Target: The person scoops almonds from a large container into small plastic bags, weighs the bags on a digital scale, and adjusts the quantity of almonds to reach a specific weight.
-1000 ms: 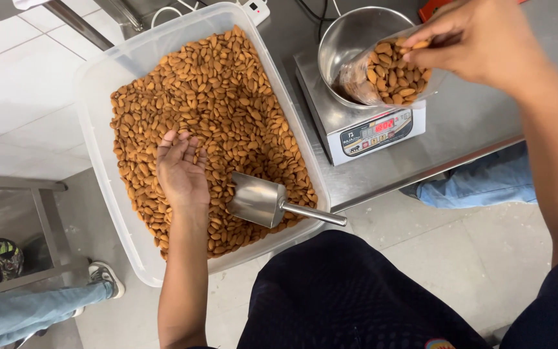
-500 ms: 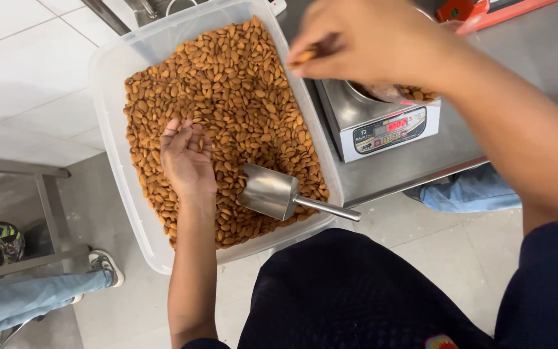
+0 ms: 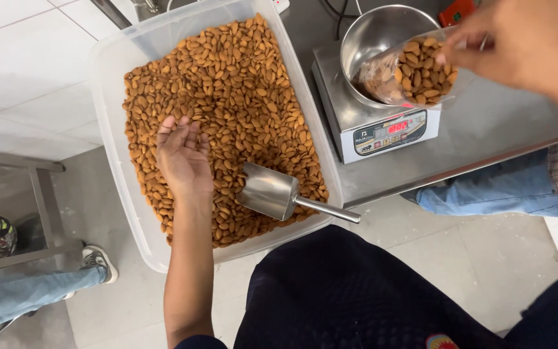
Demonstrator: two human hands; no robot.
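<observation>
Our left hand point(image 3: 182, 155) lies cupped on brown almonds point(image 3: 240, 84) clear of the clear plastic tub's rim point(image 3: 108, 129); our right hand point(image 3: 524, 42), cropped, pinches a clear almond-filled bag point(image 3: 414, 71).

Metal frame point(image 3: 14, 194) standing on tiled floor point(image 3: 27, 58); shoe point(image 3: 98, 262) and jeans leg point(image 3: 14, 300) showing lower left; another jeans leg point(image 3: 498, 187) showing under steel table point(image 3: 505, 123); red object point(image 3: 456, 11) lying at back.

One clear plastic tub point(image 3: 114, 129) holds almonds point(image 3: 227, 97) too many to count. One metal scoop point(image 3: 272, 192) lies in them. One digital scale point(image 3: 382, 126) carries one steel bowl point(image 3: 376, 32). One clear bag point(image 3: 408, 71) (partly filled with almonds) is there. Two hands show: left hand point(image 3: 182, 158), right hand point(image 3: 524, 42).
</observation>
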